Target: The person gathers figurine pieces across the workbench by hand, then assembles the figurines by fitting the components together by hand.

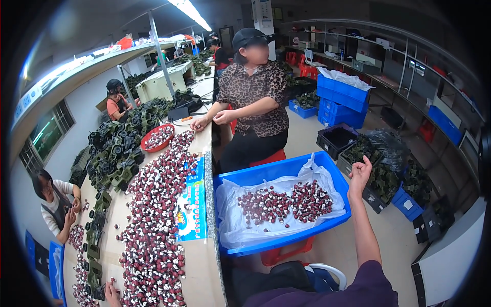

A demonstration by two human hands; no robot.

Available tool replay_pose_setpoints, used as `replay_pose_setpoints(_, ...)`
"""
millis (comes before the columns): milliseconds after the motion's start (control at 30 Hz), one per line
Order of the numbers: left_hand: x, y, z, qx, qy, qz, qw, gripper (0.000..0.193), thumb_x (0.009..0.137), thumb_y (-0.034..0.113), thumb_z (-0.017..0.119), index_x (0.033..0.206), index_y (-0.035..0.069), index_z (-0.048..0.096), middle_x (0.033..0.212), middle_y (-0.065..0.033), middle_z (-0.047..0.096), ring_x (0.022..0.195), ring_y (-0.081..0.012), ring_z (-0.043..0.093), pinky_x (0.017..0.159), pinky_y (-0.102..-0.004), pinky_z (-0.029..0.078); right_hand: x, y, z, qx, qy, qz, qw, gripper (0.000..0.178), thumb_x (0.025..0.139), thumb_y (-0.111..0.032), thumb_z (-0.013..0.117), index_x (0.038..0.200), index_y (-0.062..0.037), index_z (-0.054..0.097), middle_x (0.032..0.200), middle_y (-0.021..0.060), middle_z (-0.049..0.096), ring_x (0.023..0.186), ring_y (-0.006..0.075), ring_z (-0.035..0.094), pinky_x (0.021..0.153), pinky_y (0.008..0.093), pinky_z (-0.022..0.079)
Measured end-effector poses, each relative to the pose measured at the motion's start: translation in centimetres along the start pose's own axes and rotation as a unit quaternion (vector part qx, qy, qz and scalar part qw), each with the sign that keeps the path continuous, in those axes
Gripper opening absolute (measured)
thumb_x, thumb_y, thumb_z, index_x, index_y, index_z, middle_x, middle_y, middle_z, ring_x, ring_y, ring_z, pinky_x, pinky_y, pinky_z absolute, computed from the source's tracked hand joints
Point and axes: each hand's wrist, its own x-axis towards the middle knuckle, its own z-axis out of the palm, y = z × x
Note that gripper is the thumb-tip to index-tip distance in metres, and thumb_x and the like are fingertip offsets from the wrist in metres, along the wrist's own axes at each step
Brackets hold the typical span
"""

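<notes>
My right arm, in a purple sleeve, reaches out past the right side of a blue plastic bin [341, 190]. At its end my right hand [360, 177] is raised, fingers loosely bent and apart, with nothing visible in it. In the bin, two heaps of small maroon-and-white pieces [266, 204] lie on a white plastic liner [236, 225]. Low on the worktable [199, 279], partly cut off by the picture's lower edge, my left hand [112, 294] has its fingers stretched out. It is between a row of olive-green toy vehicle parts [93, 250] and a long spread of maroon-and-white pieces [153, 256].
Across the bin, a co-worker in a leopard-print shirt [258, 97] has both hands at the table edge near a red basin [148, 139]. Another person [53, 204] works at the left. Green parts [117, 138] are heaped on the table. Blue crates [340, 102] and dark crates [335, 137] stand on the floor.
</notes>
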Motion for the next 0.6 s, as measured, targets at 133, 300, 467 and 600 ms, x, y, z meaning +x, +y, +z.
replay_pose_setpoints(133, -0.4, 1.0, 0.0, -0.043, 0.006, -0.031, 0.999, 0.043, 0.100, 0.030, 0.051, 0.127, -0.003, 0.057, 0.107, 0.0014, 0.063, 0.072, -0.0042, 0.044, 0.060, -0.0195, 0.038, -0.1, 0.6, 0.4, 0.008, -0.012, -0.002, 1.000, 0.051, 0.090, 0.006, 0.050, 0.138, -0.0047, 0.037, 0.091, 0.0018, 0.053, 0.064, 0.0060, 0.044, 0.056, 0.0197, 0.037)
replay_pose_setpoints(300, -0.8, 2.3, -0.2, -0.020, -0.007, -0.051, 0.998, 0.042, 0.100, 0.031, 0.050, 0.126, -0.001, 0.058, 0.103, 0.0038, 0.062, 0.070, -0.0034, 0.042, 0.058, -0.0188, 0.037, -0.4, 1.1, 0.8, 0.011, -0.029, 0.006, 1.000, 0.051, 0.089, 0.006, 0.050, 0.137, -0.0047, 0.037, 0.091, 0.0016, 0.053, 0.064, 0.0061, 0.044, 0.057, 0.0200, 0.037)
replay_pose_setpoints(467, -2.3, 5.5, 0.4, -0.027, 0.000, -0.028, 0.999, 0.038, 0.099, 0.027, 0.050, 0.119, -0.004, 0.060, 0.108, -0.0026, 0.058, 0.071, -0.0064, 0.048, 0.061, -0.0215, 0.042, -1.1, 0.9, 1.3, -0.011, -0.060, 0.009, 0.998, 0.043, 0.090, 0.003, 0.050, 0.132, -0.0029, 0.043, 0.088, 0.0014, 0.053, 0.066, 0.0049, 0.046, 0.056, 0.0190, 0.039)
replay_pose_setpoints(600, -2.4, 6.7, 1.0, -0.011, -0.006, -0.019, 1.000, 0.039, 0.100, 0.034, 0.049, 0.120, 0.003, 0.064, 0.089, 0.0038, 0.053, 0.073, -0.0056, 0.045, 0.064, -0.0223, 0.039, -2.0, 0.6, 2.3, 0.005, -0.141, 0.039, 0.989, 0.017, 0.098, -0.017, 0.054, 0.108, -0.0042, 0.057, 0.072, -0.0045, 0.047, 0.060, 0.0020, 0.040, 0.051, 0.0181, 0.031)
